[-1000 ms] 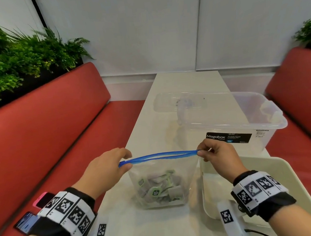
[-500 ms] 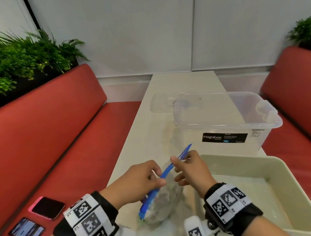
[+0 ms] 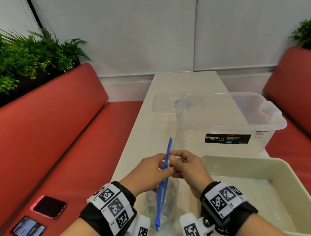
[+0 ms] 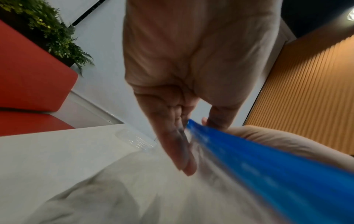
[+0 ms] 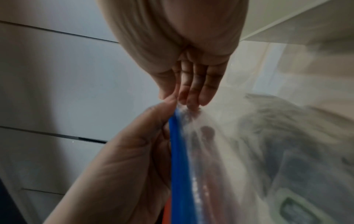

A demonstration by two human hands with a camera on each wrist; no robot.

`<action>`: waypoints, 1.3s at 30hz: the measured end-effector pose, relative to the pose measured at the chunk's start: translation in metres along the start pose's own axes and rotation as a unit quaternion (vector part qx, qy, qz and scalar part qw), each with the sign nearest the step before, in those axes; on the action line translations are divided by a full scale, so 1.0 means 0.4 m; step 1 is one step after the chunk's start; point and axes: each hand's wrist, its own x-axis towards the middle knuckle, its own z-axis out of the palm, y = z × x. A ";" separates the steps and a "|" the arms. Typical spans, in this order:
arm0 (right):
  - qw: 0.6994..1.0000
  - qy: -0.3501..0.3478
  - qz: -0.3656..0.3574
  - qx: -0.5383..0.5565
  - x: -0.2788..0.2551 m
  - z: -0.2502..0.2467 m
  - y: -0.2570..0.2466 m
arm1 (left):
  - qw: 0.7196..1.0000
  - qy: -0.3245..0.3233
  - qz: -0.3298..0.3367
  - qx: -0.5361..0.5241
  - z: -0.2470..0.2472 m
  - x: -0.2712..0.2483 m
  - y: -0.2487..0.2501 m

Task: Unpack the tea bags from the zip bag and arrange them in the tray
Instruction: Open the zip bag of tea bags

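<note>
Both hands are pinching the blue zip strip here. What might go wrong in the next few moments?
1. The left hand and right hand pinch the clear zip bag's blue zip strip close together; a sudden pull may jerk it open and scatter the tea bags.
2. The bag hangs over the white table, left of the beige plastic tray, so spilled bags would likely miss it.

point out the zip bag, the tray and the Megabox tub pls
zip bag (image 3: 164, 186): head view, on its blue zip strip between the hands.
tray (image 3: 283, 176): head view, on its far right rim.
Megabox tub (image 3: 228, 139): head view, on the black label on its near wall.
</note>
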 end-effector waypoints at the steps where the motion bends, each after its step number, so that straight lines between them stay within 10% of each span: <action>1: 1.000 0.005 0.005 0.005 0.003 0.001 0.000 | 1.000 -0.002 0.000 -0.007 0.000 0.003 -0.001; 25: 0.994 -0.017 0.032 -0.105 -0.001 -0.041 -0.015 | 0.968 0.025 -0.030 -0.246 -0.011 0.025 -0.070; 28: 0.994 -0.042 0.084 -0.059 -0.004 -0.050 -0.012 | 0.915 -0.018 -0.076 -0.396 -0.011 0.020 -0.086; 34: 0.979 -0.102 0.139 0.108 -0.012 -0.043 0.012 | 0.717 -0.032 -0.097 -0.690 0.029 0.001 -0.094; 39: 0.970 -0.102 0.165 0.145 -0.022 -0.044 0.042 | 0.633 0.013 -0.112 -0.766 0.085 0.013 -0.138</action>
